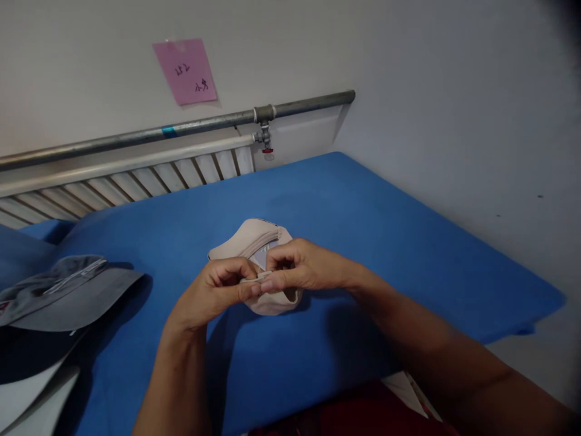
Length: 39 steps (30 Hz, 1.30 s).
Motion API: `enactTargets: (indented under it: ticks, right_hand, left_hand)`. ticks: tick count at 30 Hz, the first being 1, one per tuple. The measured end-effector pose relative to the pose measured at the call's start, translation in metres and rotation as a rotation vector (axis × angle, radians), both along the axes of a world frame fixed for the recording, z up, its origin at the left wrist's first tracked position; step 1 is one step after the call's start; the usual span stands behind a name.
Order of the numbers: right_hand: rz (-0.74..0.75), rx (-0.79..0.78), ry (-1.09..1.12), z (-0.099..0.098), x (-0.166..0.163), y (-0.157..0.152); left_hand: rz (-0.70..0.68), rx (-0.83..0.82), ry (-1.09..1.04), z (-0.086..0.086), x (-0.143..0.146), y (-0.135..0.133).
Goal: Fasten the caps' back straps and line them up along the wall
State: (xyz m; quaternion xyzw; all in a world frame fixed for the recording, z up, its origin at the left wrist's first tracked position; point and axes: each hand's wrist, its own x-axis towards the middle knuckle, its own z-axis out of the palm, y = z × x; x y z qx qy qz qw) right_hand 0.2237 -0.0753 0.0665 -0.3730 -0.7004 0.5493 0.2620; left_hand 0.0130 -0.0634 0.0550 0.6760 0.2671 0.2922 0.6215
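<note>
A beige baseball cap point(247, 236) lies on the blue-covered table point(363, 230), its inside turned partly toward me and its brim pointing away to the left. My left hand point(222, 284) pinches the cap's back strap between thumb and fingers. Close against it, my right hand point(299, 266) grips the same strap from the other side, thumb on top. The two thumbs nearly meet over the strap. Between the fingers, the fastening of the strap is mostly hidden. A pale label shows inside the cap.
Several caps lie piled at the left, a grey cap point(91, 303) uppermost. Along the back wall run a metal pipe point(308, 106) and a white radiator point(167, 175) with a red-handled valve point(267, 150). A pink note point(186, 72) hangs above. Another wall point(454, 109) borders the table's right side.
</note>
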Motion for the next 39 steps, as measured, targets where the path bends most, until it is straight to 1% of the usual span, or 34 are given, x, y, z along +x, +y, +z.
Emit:
enactTargets:
  ticks: [4,7,10,12,14,15,17,18,19,21,23,25,28,30,32,35,37,39]
  right_hand:
    - [-0.020,0.001,0.081,-0.004,-0.003,0.000]
    - [-0.017,-0.050,0.130,-0.010,-0.004,0.002]
    - [-0.009,-0.070,0.148,-0.015,-0.003,0.005]
    - [-0.075,0.013,0.163,-0.017,-0.003,0.007]
    - [-0.129,0.174,0.166,-0.019,-0.002,0.008]
    - [-0.129,0.270,0.155,-0.019,-0.003,0.007]
    - [-0.082,0.444,0.124,-0.020,-0.003,0.006]
    - [-0.055,0.498,0.116,-0.020,-0.003,0.006]
    - [-0.039,0.520,0.123,-0.021,-0.003,0.005]
    - [-0.032,0.461,0.178,-0.021,-0.002,0.005]
    - [-0.051,0.343,0.251,-0.022,0.000,0.007]
    - [-0.067,0.261,0.314,-0.023,0.003,0.009]
    - [-0.023,0.236,0.319,-0.025,0.005,0.011]
    - [0.040,0.241,0.278,-0.026,0.004,0.010]
    - [0.095,0.248,0.231,-0.026,0.001,0.009]
    - [0.100,0.264,0.200,-0.026,-0.001,0.007]
    - [0.074,0.268,0.191,-0.026,0.000,0.008]
    - [0.058,0.281,0.178,-0.026,0.002,0.010]
  left_hand:
    - [0.001,0.000,0.009,0.000,0.001,0.001]
    - [0.016,-0.027,0.018,-0.001,-0.001,0.003]
    - [-0.015,-0.053,0.036,-0.001,-0.007,0.007]
    - [-0.029,-0.056,0.040,-0.001,-0.009,0.009]
    - [0.004,-0.057,0.036,-0.002,-0.010,0.010]
    - [0.026,-0.060,0.033,-0.002,-0.009,0.010]
    - [0.051,-0.070,0.028,-0.003,-0.008,0.009]
    - [0.053,-0.076,0.027,-0.003,-0.007,0.009]
    - [0.050,-0.082,0.025,-0.003,-0.006,0.008]
    - [0.024,-0.094,0.022,-0.003,-0.006,0.008]
    - [-0.009,-0.078,0.053,-0.002,-0.007,0.009]
    - [-0.033,-0.014,0.174,-0.001,-0.007,0.010]
    - [-0.053,0.081,0.424,-0.001,-0.005,0.011]
    - [-0.069,0.116,0.494,-0.003,-0.002,0.011]
    - [-0.065,0.134,0.512,-0.007,0.002,0.012]
    - [-0.047,0.124,0.533,-0.014,0.006,0.013]
    - [-0.028,0.081,0.458,-0.018,0.008,0.014]
    - [-0.011,0.007,0.330,-0.019,0.009,0.015]
